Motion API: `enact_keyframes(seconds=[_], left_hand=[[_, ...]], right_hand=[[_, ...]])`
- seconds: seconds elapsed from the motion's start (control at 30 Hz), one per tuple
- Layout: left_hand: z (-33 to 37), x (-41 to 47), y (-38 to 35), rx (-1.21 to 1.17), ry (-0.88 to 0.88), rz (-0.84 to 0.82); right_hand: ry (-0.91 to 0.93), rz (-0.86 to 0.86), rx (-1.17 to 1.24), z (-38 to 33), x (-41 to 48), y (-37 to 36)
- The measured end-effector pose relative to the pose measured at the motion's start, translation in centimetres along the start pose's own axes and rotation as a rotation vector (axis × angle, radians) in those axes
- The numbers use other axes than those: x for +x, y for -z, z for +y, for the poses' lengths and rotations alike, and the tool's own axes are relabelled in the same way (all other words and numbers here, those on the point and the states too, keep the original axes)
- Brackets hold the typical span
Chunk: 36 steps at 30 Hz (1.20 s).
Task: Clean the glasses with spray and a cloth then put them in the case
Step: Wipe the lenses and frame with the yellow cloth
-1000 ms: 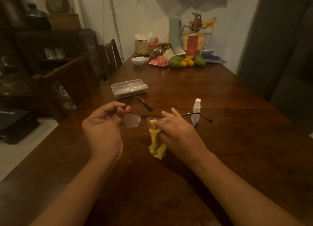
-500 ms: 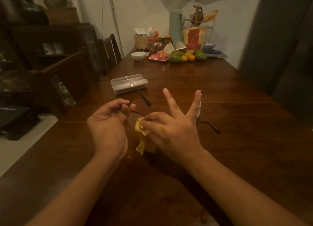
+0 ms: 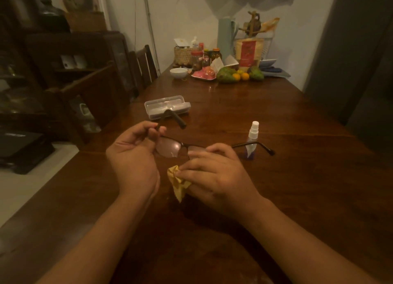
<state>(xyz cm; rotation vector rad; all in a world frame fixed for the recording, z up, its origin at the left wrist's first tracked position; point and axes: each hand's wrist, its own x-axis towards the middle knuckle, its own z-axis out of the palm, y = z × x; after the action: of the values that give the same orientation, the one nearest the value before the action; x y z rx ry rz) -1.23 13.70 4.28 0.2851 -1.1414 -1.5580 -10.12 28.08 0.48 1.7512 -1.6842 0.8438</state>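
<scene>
Dark-framed glasses (image 3: 170, 148) hang above the wooden table (image 3: 297, 177), arms unfolded. My left hand (image 3: 136, 160) pinches the frame at its left hinge. My right hand (image 3: 214, 177) is closed on a crumpled yellow cloth (image 3: 177, 181) and its fingers rest on the right lens, hiding most of it. A small clear spray bottle (image 3: 253, 134) with a white top stands upright behind the right arm of the glasses. The clear plastic case (image 3: 165, 106) lies shut on the table beyond my left hand.
At the far end of the table are a white bowl (image 3: 178, 72), a pink plate (image 3: 204, 75), fruit (image 3: 238, 75), jars and a basket (image 3: 182, 55). Wooden chairs (image 3: 144, 68) and a dark cabinet (image 3: 63, 71) line the left side.
My right hand, fingers spread half a second ago while wiping near the left lens, has curled shut and moved right onto the right lens. The glasses have levelled out again.
</scene>
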Motion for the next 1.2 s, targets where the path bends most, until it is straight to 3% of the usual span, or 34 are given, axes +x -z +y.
enact_keyframes(seconds=[0.07, 0.17, 0.27, 0.4, 0.47, 0.6, 0.73, 0.93, 1.2], left_hand=[[0.2, 0.2, 0.1, -0.032, 0.006, 0.031], [0.2, 0.4, 0.3, -0.058, 0.003, 0.042], [0.0, 0.1, 0.0, -0.067, -0.006, 0.005], [-0.4, -0.7, -0.4, -0.038, -0.045, -0.054], [-0.7, -0.9, -0.3, -0.024, -0.043, -0.083], [-0.9, -1.1, -0.4, -0.025, -0.065, -0.115], [-0.8, -1.1, -0.2, -0.069, -0.085, -0.182], [-1.2, -0.8, -0.1, -0.021, -0.139, -0.255], [-1.0, -0.6, 0.3, -0.016, -0.154, -0.251]], right_hand=[[-0.113, -0.085, 0.077, -0.1, 0.1, -0.3], [-0.428, -0.224, 0.307, -0.3, 0.3, -0.7], [-0.833, -0.2, 0.718, -0.4, 0.8, -0.7], [-1.131, -0.12, 1.256, -0.3, 1.2, -0.5], [-1.165, -0.02, 1.514, -0.3, 1.4, -0.1], [-1.161, 0.073, 1.7, -0.7, 1.6, -0.3], [-1.123, 0.076, 1.732, -0.9, 1.6, 0.0], [-1.087, -0.13, 1.617, -1.1, 1.5, 0.4], [-1.056, 0.12, 1.715, -0.1, 1.3, 0.7]])
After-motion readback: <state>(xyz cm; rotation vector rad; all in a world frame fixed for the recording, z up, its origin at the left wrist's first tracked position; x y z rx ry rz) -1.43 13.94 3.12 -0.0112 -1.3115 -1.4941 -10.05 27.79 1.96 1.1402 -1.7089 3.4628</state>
